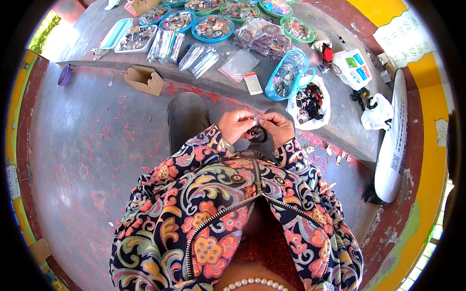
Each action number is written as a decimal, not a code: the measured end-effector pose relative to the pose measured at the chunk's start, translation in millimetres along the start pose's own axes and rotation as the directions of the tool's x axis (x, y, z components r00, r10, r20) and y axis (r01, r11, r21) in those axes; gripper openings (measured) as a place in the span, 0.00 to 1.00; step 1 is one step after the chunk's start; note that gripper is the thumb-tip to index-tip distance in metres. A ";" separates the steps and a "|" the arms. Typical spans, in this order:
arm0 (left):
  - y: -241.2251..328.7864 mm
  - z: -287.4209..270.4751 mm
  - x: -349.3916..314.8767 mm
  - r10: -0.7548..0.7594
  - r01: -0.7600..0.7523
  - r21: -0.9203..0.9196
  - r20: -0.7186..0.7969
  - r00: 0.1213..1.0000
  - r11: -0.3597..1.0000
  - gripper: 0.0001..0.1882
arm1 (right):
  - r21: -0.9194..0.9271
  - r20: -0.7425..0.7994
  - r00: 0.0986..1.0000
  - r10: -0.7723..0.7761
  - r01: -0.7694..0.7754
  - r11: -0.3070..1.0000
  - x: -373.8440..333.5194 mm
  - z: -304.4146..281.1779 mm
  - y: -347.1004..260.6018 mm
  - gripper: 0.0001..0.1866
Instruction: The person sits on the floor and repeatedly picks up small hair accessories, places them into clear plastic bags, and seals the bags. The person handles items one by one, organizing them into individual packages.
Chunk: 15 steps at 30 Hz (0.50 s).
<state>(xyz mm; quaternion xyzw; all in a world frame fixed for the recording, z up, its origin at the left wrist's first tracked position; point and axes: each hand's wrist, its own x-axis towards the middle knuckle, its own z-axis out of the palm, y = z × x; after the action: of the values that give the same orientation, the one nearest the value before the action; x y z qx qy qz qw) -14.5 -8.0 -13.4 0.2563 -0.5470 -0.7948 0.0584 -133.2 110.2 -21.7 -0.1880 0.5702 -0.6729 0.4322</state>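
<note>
My left hand [236, 125] and my right hand [278, 129] meet above my lap, thumbs and fingertips pinched close together. Between them is a small dark item [254, 131] with a pale, clear-looking bit at its top, possibly plastic. Fingers cover much of it, so its kind does not show. The item hangs just below the fingertips, in front of my dark trousers [187, 116]. A patterned, flowered jacket [208, 203] covers both my arms.
On the raised concrete ledge ahead stand a blue basket [286, 80], a white bag [318, 121] of dark pieces, a red-topped pad [252, 83], clear plastic bags [238, 65] and several filled trays. An open cardboard box [144, 80] sits by the ledge. Red scraps litter the floor.
</note>
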 end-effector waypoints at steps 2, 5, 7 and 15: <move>-1.4 -2.3 0.0 -0.011 0.011 0.011 0.019 1.000 1.000 0.09 | 0.038 0.002 1.000 0.010 -0.010 0.999 0.4 1.2 1.6 0.04; -5.9 -4.5 1.0 -0.044 0.046 -0.052 0.052 0.998 0.998 0.09 | 0.124 -0.007 0.999 0.050 -0.049 0.991 -0.7 3.7 -0.3 0.06; -8.7 -5.6 2.1 -0.065 0.073 -0.123 0.070 0.995 0.990 0.09 | 0.157 -0.012 0.995 0.096 -0.093 0.983 -1.1 4.9 -3.9 0.07; -1.7 -4.1 -0.6 -0.059 0.052 -0.133 -0.048 0.997 0.990 0.09 | -0.090 0.073 0.991 0.108 -0.101 0.991 -1.6 4.9 -2.2 0.06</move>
<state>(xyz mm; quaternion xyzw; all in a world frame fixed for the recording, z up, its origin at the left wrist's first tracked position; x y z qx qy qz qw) -11.7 -10.5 -15.8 0.2873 -0.4841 -0.8237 0.0671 -129.5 108.5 -17.9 -0.2024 0.5906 -0.6161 0.4803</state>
